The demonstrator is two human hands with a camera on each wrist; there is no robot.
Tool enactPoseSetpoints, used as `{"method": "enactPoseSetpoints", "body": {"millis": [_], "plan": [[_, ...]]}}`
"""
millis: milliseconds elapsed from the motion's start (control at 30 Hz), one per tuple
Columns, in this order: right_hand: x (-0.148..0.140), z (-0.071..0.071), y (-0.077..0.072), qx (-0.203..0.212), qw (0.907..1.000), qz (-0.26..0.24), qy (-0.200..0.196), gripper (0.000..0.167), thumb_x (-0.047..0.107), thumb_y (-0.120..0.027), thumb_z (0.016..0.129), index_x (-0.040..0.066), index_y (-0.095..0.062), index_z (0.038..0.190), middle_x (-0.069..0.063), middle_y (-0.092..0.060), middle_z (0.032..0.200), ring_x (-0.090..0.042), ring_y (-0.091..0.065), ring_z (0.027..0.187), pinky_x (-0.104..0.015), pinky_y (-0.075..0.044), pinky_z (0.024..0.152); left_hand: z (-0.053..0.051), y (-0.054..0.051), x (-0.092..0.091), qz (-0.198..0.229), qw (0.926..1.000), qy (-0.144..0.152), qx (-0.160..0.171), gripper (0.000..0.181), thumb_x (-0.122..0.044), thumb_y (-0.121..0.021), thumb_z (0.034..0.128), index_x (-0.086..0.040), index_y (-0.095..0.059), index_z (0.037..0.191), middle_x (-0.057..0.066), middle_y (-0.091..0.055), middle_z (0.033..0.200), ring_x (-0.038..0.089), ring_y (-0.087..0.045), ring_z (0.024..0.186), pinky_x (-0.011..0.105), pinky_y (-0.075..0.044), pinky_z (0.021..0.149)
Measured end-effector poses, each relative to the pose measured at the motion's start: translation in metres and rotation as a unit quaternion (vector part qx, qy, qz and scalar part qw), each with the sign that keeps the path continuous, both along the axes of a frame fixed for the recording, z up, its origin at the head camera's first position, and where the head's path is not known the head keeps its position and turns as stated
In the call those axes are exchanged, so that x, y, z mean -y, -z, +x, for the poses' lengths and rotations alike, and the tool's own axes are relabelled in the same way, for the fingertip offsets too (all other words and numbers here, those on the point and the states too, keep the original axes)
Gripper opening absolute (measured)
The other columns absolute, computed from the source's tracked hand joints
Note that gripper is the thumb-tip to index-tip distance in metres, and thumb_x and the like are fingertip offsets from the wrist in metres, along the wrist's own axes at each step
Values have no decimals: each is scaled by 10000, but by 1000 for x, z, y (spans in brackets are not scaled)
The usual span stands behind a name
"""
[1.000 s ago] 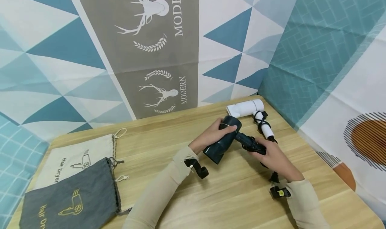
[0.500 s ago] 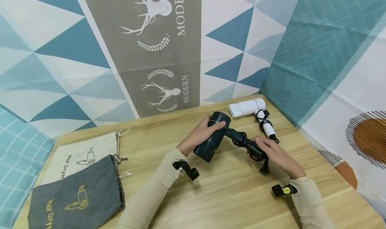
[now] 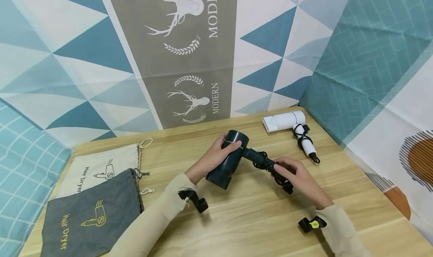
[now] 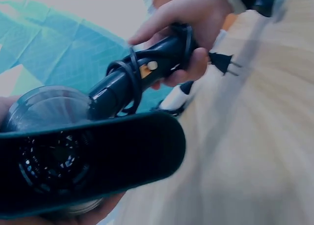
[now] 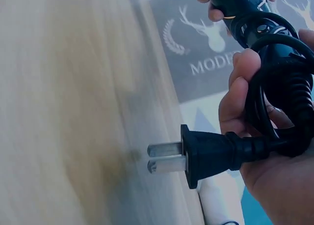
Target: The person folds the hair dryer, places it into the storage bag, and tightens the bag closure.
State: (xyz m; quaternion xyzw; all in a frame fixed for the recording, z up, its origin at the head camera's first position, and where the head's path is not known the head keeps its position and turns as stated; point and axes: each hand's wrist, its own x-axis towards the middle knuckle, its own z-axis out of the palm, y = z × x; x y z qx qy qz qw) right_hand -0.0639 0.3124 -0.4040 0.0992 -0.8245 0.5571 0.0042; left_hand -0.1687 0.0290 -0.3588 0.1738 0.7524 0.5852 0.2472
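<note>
My left hand [image 3: 214,158] grips the dark dryer [image 3: 231,164] by its barrel, my right hand [image 3: 297,177] its handle, over the counter [image 3: 243,227]. The white dryer [image 3: 282,121] lies beyond, the grey bag [image 3: 118,197] to my left.

Left hand [image 3: 214,155]: palm hidden behind the dryer [image 3: 231,161]. Nozzle [image 4: 132,156] cut off at left in my left wrist view; table [image 4: 255,151] blurred there. Right hand [image 3: 300,179] runs past my right wrist view's edge. Grey bag [image 3: 89,210], cropped below in head view, covers part of the white bag [image 3: 98,165].
</note>
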Motion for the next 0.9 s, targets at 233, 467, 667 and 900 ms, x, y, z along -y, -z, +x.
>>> {"method": "enactPoseSetpoints", "body": {"millis": [233, 467, 667, 900], "plan": [[24, 6, 4, 46, 9992, 316, -246, 301, 251, -721, 931, 171, -665, 1216, -67, -680, 1057, -217, -634, 839, -313, -535, 702, 16, 15, 34, -76, 9992, -385, 120, 655, -584, -548, 958, -193, -370, 1453, 176, -618, 1144, 250, -693, 832, 417, -591, 657], [42, 13, 5, 43, 9984, 477, -316, 321, 268, -748, 906, 191, -672, 1208, -40, -684, 1078, -196, -623, 848, -294, -521, 702, 33, 26, 56, -42, 9976, -576, 381, 696, -630, -535, 944, -208, -350, 1466, 170, -629, 1102, 260, -687, 807, 425, -585, 641], [50, 20, 1, 76, 9973, 256, -679, 280, 219, -676, 964, 165, -646, 1237, -66, -661, 1054, -190, -614, 812, -311, -534, 670, 48, 26, 65, 140, 9960, -716, 525, 679, -609, -527, 958, -210, -346, 1476, 170, -627, 1092, 256, -680, 794, 424, -582, 641], [56, 23, -3, 148, 9951, 279, -933, 241, 217, -622, 999, 185, -626, 1239, -71, -641, 1002, -178, -595, 759, -312, -520, 625, 58, 25, 72, 165, 9956, -849, 352, 620, -566, -538, 973, -216, -376, 1458, 162, -618, 1085, 254, -666, 802, 406, -572, 653]]}}
